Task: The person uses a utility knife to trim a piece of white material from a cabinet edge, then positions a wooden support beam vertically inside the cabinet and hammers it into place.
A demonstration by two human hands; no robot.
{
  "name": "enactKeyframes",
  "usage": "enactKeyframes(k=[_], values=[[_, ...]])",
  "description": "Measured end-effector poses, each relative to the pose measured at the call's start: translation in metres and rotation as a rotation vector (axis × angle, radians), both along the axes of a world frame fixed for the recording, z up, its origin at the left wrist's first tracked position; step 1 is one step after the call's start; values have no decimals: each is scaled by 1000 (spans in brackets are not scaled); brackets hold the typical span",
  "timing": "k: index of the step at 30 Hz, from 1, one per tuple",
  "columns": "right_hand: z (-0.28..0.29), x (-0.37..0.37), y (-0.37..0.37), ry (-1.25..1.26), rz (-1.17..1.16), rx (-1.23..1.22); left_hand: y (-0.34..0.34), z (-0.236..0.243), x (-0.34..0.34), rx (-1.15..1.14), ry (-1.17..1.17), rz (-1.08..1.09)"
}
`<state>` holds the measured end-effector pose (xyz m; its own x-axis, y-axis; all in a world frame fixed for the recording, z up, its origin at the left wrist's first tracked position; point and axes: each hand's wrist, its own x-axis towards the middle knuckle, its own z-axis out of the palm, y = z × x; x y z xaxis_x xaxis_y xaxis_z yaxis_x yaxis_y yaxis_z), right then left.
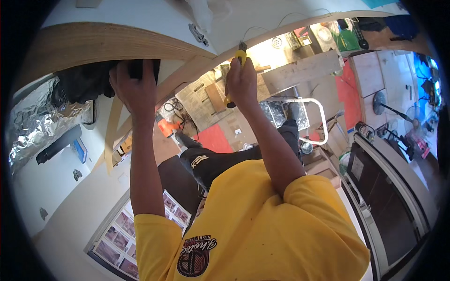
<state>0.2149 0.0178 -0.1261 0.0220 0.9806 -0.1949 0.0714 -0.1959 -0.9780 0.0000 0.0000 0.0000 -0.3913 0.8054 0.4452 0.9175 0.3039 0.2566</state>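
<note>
My right hand is raised and closed round a yellow-and-black hand tool. The tool's dark tip points up beside the pale edge of the overhead panel, and its dark lower end shows below my fist; its exact kind is unclear. A thin wire loops close to that tip. Up at the wooden board, my left hand has its fingers bent round something black under the board's edge. The fingertips are partly hidden there. Dark cloth-like material hangs to the left of that hand.
Crinkled silver foil and a dark roll lie at the left. Below are a stepladder with a white rail, an orange tool, and a worktop with wood pieces. A fan stands to the right.
</note>
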Motion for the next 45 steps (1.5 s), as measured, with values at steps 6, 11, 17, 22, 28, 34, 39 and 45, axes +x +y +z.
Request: enactKeyframes(k=[6, 11, 17, 22, 28, 34, 39, 45], values=[[26, -2, 3, 109, 12, -136, 0, 4, 3, -1, 38, 29], [13, 0, 10, 84, 56, -126, 3, 0, 0, 87, 112, -8], [23, 5, 17, -93, 103, -4, 4, 1, -11, 31, 51, -3], [20, 11, 4, -77, 89, 11, 3, 2, -8, 43, 38, -18], [-4, 9, 3, -318, 111, 259, -1, -8, -13, 32, 123, -35], [36, 7, 16, -81, 161, -91, 6, 5, 4, -1, 60, 47], [28, 10, 7, -180, 155, 53, 1, 3, -6, 25, 76, -1], [25, 12, 1, -106, 171, 41, 3, 6, 4, 52, 23, -30]])
